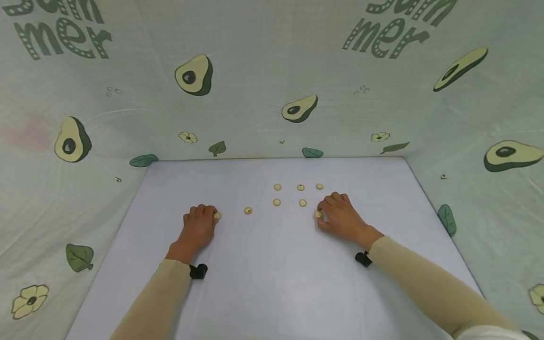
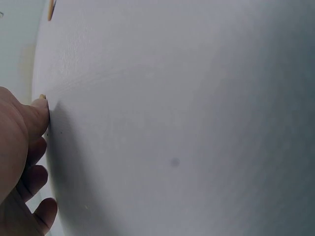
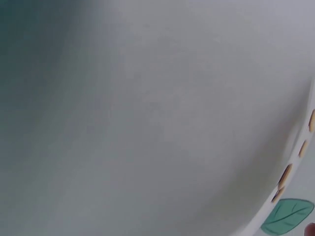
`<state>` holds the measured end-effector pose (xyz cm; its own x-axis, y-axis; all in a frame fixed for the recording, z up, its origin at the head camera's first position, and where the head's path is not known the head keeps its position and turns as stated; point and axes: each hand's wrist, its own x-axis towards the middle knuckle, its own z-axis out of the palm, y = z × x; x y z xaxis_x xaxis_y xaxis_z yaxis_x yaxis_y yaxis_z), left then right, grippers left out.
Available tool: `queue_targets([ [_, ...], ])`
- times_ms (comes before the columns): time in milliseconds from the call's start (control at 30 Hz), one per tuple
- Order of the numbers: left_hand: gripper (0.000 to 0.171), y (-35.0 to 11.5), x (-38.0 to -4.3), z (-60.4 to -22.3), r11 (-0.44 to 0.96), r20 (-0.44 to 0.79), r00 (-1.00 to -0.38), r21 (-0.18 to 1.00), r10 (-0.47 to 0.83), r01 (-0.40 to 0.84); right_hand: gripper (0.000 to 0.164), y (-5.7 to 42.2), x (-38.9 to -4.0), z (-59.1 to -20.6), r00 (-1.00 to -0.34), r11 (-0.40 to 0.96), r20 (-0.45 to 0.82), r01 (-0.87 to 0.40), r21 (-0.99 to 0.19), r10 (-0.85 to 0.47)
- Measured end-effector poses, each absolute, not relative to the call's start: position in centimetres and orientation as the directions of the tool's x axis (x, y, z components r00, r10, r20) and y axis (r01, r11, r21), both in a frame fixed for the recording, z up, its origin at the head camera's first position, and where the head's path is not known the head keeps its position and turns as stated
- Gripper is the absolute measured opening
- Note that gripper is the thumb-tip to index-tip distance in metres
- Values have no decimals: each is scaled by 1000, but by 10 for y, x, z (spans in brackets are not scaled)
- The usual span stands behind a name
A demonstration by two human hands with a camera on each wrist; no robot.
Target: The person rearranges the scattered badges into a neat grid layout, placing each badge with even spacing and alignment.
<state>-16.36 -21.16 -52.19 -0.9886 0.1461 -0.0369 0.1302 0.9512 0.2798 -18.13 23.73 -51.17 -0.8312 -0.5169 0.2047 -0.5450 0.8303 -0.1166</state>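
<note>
Near the left of the white table, my left hand (image 1: 199,228) pinches a small round wooden disc (image 1: 217,216) between thumb and forefinger, at the tabletop. The left wrist view shows that disc's edge (image 2: 43,96) just past the thumb; the other fingers are curled. Over to the right, my right hand (image 1: 343,218) pinches another wooden disc (image 1: 318,214) with thumb and forefinger. Between the hands lies a single disc (image 1: 248,210). Only a fingertip (image 3: 310,229) of the right hand appears in the right wrist view.
Three discs form a back row, with the middle one (image 1: 301,187) between its neighbours; two more, including a left one (image 1: 276,202), lie just in front. The white tabletop (image 1: 263,274) meets an avocado-printed cloth (image 1: 250,123) at the back and sides.
</note>
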Motion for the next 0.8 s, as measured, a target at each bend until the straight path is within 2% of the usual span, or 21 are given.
queue_targets([
  [333,25,-211,-165,-524,952,-35,-989,277,143,128,22,259,-173,-511,-856,849,157,-512,-130,-492],
  [800,24,-210,-164,-525,952,-36,-990,282,136,121,16,267,-170,-518,-854,845,142,-518,-131,-501],
])
